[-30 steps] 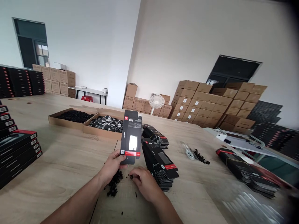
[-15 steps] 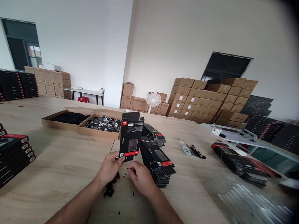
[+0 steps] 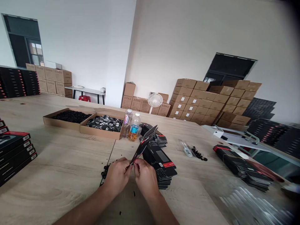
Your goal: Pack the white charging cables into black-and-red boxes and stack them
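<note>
A flat black packaging box (image 3: 141, 148) with red trim is held up on edge in front of me, tilted to the right. My left hand (image 3: 119, 174) pinches its lower end. On the other side of that end, my right hand (image 3: 145, 175) is closed with thumb and finger on the box. A stack of flat black boxes (image 3: 160, 161) lies just right of my right hand. Beside my left hand, small black parts (image 3: 104, 172) are partly hidden by it.
Two cardboard trays (image 3: 100, 134) of small parts stand behind, with two bottles (image 3: 132, 128) next to them. Finished-looking black boxes (image 3: 17, 153) are piled at left. At right lie banded flat boxes (image 3: 241, 167), cables (image 3: 187, 151) and clear plastic pieces (image 3: 253, 203).
The box has turned from facing me to nearly edge-on, uncovering the bottles. My right hand has moved up from beneath it and now grips its lower end.
</note>
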`<state>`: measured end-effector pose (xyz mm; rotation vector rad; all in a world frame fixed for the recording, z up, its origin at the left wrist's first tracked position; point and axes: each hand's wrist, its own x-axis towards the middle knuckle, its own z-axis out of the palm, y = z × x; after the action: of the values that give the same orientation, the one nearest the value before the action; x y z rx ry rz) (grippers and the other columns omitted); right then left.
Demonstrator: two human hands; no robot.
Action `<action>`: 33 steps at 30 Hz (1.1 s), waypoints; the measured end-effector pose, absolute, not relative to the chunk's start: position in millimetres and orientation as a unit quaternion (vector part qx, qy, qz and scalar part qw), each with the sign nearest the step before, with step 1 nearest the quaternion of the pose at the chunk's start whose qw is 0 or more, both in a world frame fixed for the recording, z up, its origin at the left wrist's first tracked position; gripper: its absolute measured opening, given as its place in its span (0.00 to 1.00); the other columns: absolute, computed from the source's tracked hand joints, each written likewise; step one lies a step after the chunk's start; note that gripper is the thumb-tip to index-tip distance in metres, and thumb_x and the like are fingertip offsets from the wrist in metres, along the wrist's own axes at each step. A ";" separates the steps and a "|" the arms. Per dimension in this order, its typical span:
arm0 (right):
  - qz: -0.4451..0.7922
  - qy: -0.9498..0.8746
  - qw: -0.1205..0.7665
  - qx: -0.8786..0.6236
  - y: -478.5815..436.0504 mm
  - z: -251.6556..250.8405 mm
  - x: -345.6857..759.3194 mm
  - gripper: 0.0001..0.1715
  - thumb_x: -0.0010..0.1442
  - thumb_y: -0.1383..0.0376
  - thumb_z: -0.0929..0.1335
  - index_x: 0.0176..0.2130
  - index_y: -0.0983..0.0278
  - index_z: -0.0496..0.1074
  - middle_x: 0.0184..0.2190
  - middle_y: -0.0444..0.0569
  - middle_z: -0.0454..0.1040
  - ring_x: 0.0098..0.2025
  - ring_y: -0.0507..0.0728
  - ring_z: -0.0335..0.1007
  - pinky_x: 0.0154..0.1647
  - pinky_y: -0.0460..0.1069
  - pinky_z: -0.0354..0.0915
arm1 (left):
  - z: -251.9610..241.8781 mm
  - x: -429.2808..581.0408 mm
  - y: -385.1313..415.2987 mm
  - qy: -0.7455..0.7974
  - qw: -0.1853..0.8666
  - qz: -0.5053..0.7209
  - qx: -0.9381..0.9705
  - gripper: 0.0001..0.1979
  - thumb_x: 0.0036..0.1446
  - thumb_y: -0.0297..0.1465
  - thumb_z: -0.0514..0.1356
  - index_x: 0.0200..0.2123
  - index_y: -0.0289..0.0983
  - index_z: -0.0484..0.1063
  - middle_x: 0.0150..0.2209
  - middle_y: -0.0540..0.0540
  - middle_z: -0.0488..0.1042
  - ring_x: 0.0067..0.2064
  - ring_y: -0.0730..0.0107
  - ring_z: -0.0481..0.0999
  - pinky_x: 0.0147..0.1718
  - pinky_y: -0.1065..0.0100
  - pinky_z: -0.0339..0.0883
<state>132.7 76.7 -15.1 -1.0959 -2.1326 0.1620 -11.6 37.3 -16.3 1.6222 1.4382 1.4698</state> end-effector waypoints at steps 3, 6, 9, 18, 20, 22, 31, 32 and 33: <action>0.091 -0.815 0.369 -0.437 72.0 -16.0 128.9 0.11 0.62 0.70 0.60 0.35 0.62 0.70 0.29 0.49 0.76 0.29 0.55 0.73 0.31 0.47 0.61 | -16.3 -10.0 36.9 0.534 0.264 0.540 0.595 0.09 0.52 0.29 0.61 0.21 0.40 0.74 0.26 0.48 0.70 0.29 0.66 0.67 0.33 0.68 0.55; 0.178 -0.801 0.397 -0.412 71.2 -16.6 127.0 0.08 0.63 0.68 0.60 0.34 0.61 0.67 0.26 0.44 0.72 0.25 0.54 0.68 0.28 0.46 0.60 | -15.1 -11.2 38.1 0.530 0.296 0.539 0.584 0.09 0.54 0.30 0.60 0.22 0.38 0.74 0.24 0.49 0.70 0.28 0.68 0.65 0.30 0.69 0.54; 0.227 -0.754 0.461 -0.409 78.9 -13.3 133.4 0.07 0.64 0.61 0.63 0.36 0.61 0.67 0.27 0.44 0.72 0.27 0.54 0.68 0.30 0.47 0.63 | -12.1 -12.9 39.6 0.505 0.359 0.531 0.578 0.11 0.56 0.33 0.57 0.29 0.36 0.78 0.23 0.51 0.71 0.25 0.70 0.64 0.27 0.70 0.54; 0.545 -0.666 0.379 -0.340 81.3 -12.6 143.2 0.25 0.59 0.43 0.66 0.29 0.61 0.68 0.22 0.40 0.68 0.25 0.53 0.65 0.28 0.47 0.63 | 7.9 -24.7 28.6 0.357 0.602 0.564 0.438 0.22 0.46 0.39 0.66 0.45 0.35 0.79 0.42 0.42 0.81 0.41 0.55 0.78 0.43 0.61 0.70; 0.590 -0.679 0.302 -0.315 73.8 -12.5 137.8 0.25 0.58 0.44 0.67 0.29 0.63 0.70 0.22 0.41 0.70 0.23 0.52 0.65 0.26 0.47 0.62 | 10.6 -30.6 27.0 0.293 0.707 0.556 0.322 0.27 0.49 0.44 0.64 0.50 0.35 0.77 0.44 0.39 0.81 0.41 0.52 0.80 0.43 0.55 0.72; 0.540 -0.708 0.303 -0.339 70.4 -9.5 135.8 0.25 0.56 0.46 0.69 0.23 0.63 0.69 0.19 0.40 0.68 0.21 0.52 0.63 0.25 0.46 0.59 | 11.3 -33.9 27.5 0.269 0.742 0.561 0.251 0.27 0.52 0.45 0.62 0.52 0.36 0.75 0.47 0.39 0.81 0.44 0.52 0.81 0.42 0.57 0.73; 0.415 -0.659 0.522 -0.349 81.2 7.9 154.5 0.28 0.57 0.54 0.70 0.54 0.60 0.68 0.35 0.47 0.73 0.32 0.56 0.69 0.34 0.50 0.67 | -7.3 -17.7 24.5 0.325 0.776 0.444 0.309 0.26 0.51 0.50 0.66 0.43 0.34 0.77 0.42 0.39 0.80 0.40 0.60 0.80 0.35 0.63 0.74; 0.432 -0.652 0.516 -0.349 81.9 7.5 155.5 0.26 0.56 0.53 0.70 0.52 0.60 0.70 0.36 0.47 0.73 0.30 0.54 0.67 0.31 0.49 0.65 | -8.7 -16.5 22.8 0.332 0.779 0.434 0.307 0.25 0.50 0.50 0.66 0.42 0.34 0.77 0.42 0.39 0.80 0.39 0.61 0.80 0.36 0.62 0.74; 0.456 -0.639 0.510 -0.350 82.7 7.3 156.5 0.24 0.55 0.52 0.71 0.48 0.61 0.72 0.35 0.46 0.72 0.27 0.52 0.64 0.27 0.47 0.62 | -9.3 -15.8 21.2 0.333 0.781 0.426 0.312 0.25 0.49 0.49 0.68 0.41 0.34 0.76 0.41 0.40 0.79 0.38 0.61 0.80 0.36 0.61 0.74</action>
<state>156.5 82.7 7.3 -0.8430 -1.5396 1.0985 -15.8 21.2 -9.3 0.6734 0.7186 0.9197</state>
